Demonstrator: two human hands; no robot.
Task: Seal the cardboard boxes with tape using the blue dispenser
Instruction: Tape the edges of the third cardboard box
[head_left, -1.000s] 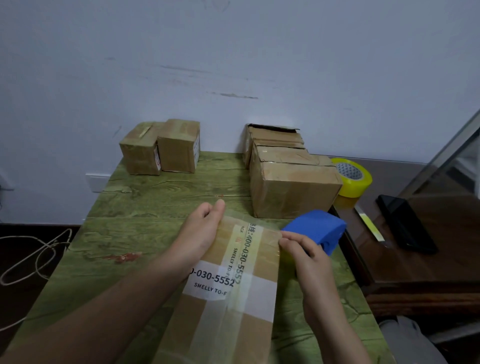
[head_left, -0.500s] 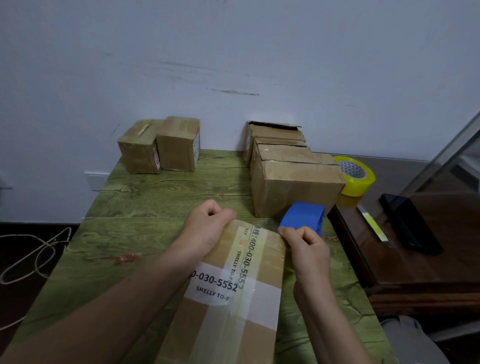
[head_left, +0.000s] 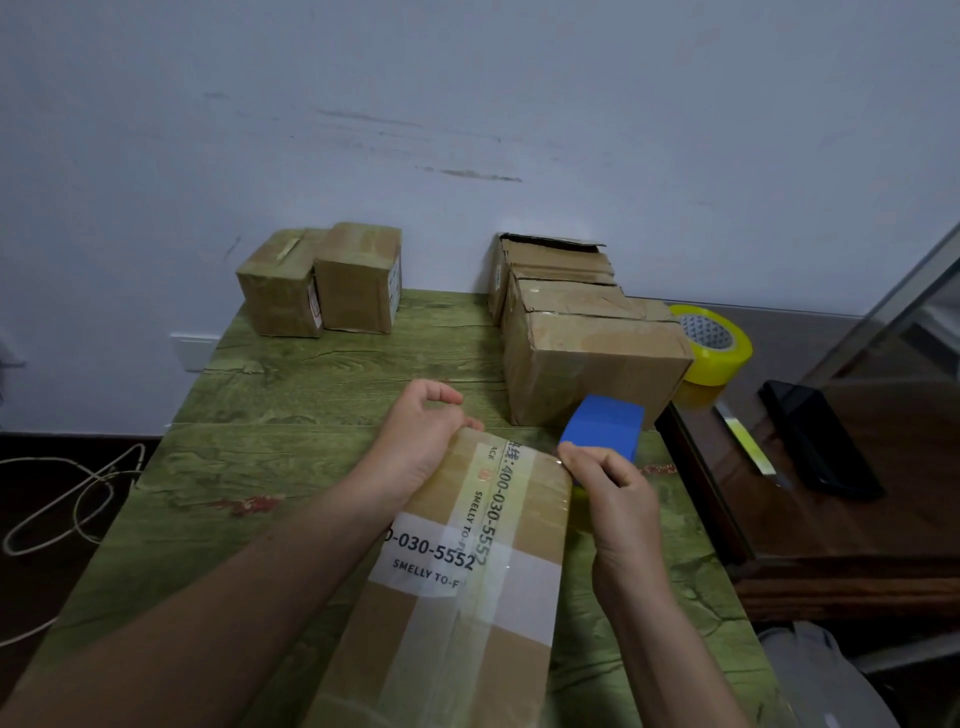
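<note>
A long cardboard box (head_left: 457, 587) with printed tape lies on the green table (head_left: 291, 467) in front of me. My left hand (head_left: 421, 441) rests on its far left corner, fingers curled over the far edge. At the box's far right corner my right hand (head_left: 613, 488) grips the near end of the blue dispenser (head_left: 605, 423). The tape roll inside the dispenser is hidden.
A large brown box (head_left: 592, 358) with more boxes behind it stands just beyond the dispenser. Two small boxes (head_left: 322, 280) sit at the back left against the wall. A yellow tape roll (head_left: 714, 343) and a dark phone (head_left: 815, 441) lie on the brown side table at right.
My right hand has carried the dispenser up along the box's right side toward its far corner. My left hand's fingers went from straight to curled at the far left corner.
</note>
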